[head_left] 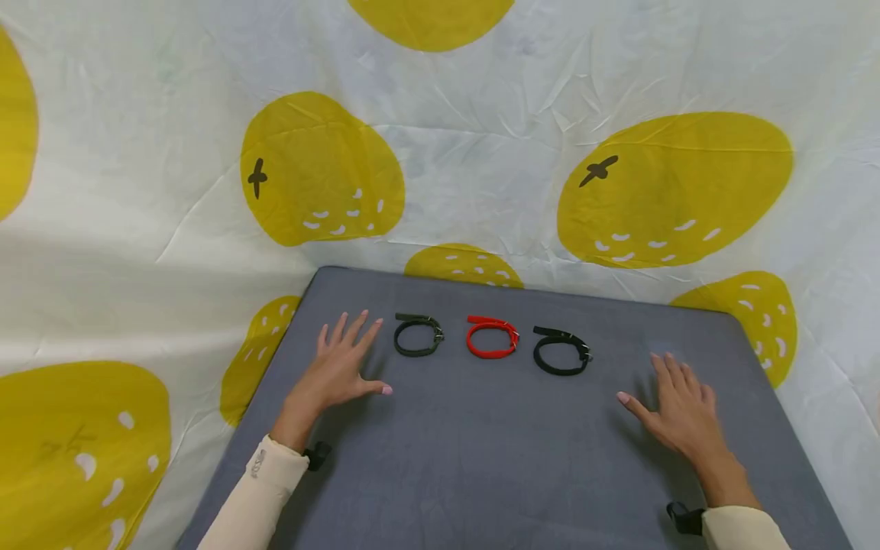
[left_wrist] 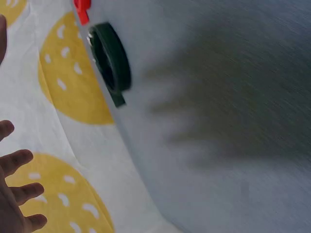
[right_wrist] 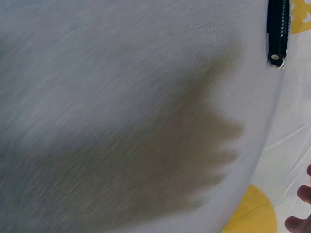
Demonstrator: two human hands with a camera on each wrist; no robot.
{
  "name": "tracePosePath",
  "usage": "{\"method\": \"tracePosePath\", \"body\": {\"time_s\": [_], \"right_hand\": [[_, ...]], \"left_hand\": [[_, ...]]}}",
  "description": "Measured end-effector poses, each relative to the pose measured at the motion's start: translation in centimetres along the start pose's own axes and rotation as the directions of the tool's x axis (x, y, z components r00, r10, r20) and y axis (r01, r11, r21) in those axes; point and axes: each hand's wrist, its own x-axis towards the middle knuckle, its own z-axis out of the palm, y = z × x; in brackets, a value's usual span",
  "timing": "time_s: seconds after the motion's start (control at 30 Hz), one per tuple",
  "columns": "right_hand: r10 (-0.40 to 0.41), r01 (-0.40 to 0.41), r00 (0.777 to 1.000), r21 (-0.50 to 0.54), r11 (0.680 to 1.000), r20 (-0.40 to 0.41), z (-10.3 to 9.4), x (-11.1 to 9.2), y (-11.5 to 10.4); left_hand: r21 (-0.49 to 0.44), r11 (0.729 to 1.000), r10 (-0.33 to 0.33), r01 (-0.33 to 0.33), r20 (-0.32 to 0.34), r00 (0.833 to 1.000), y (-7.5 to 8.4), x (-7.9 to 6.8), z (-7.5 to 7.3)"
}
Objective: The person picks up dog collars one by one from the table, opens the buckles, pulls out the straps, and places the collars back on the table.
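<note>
Three buckled collars lie in a row on the grey table (head_left: pixel 440 451), each coiled into a ring with its strap end at the back. The dark green collar (head_left: pixel 416 336) is on the left, the red collar (head_left: pixel 492 338) in the middle, the black collar (head_left: pixel 562 351) on the right. My left hand (head_left: pixel 340 370) is spread over the table left of the green collar, holding nothing. My right hand (head_left: pixel 682 409) hovers with fingers extended, right of the black collar and nearer the front. In the left wrist view, the green collar (left_wrist: pixel 112 58) shows beyond the fingertips.
A white cloth (head_left: pixel 474 176) printed with large yellow fruit hangs behind and beside the table. Dark bands sit at both wrists, below cream sleeves (head_left: pixel 257 496). Each hand casts a shadow (right_wrist: pixel 160 165) on the tabletop.
</note>
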Motion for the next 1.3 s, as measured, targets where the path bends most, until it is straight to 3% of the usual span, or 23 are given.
{"method": "tracePosePath", "body": {"time_s": [0.2,0.43,0.7,0.87,1.1,1.3], "right_hand": [[-0.026,0.027,0.999,0.036,0.999,-0.032,0.1,1.8,-1.8],[0.022,-0.014,0.992,0.068,0.998,-0.124,1.6,4.7,-4.8],[0.114,-0.112,0.993,0.067,0.992,-0.026,4.1,7.7,-6.9],[0.127,-0.127,0.992,0.035,0.991,-0.012,6.2,8.2,-7.1],[0.041,-0.049,0.980,-0.037,0.998,-0.195,8.2,8.1,-7.2],[0.029,-0.036,0.988,-0.042,0.998,-0.154,8.0,8.0,-7.6]], "left_hand": [[0.012,0.997,0.075,-0.075,-0.017,0.997,2.6,2.7,0.3],[-0.103,0.983,0.149,-0.152,-0.035,0.988,7.2,6.4,1.4],[-0.120,0.958,0.263,-0.262,-0.002,0.965,13.1,9.8,2.6],[-0.125,0.941,0.318,-0.314,0.015,0.948,15.6,10.5,3.5],[-0.130,0.920,0.374,-0.371,-0.003,0.928,17.2,10.8,4.8],[-0.111,0.921,0.376,-0.374,-0.002,0.927,17.9,11.0,5.1]]}}
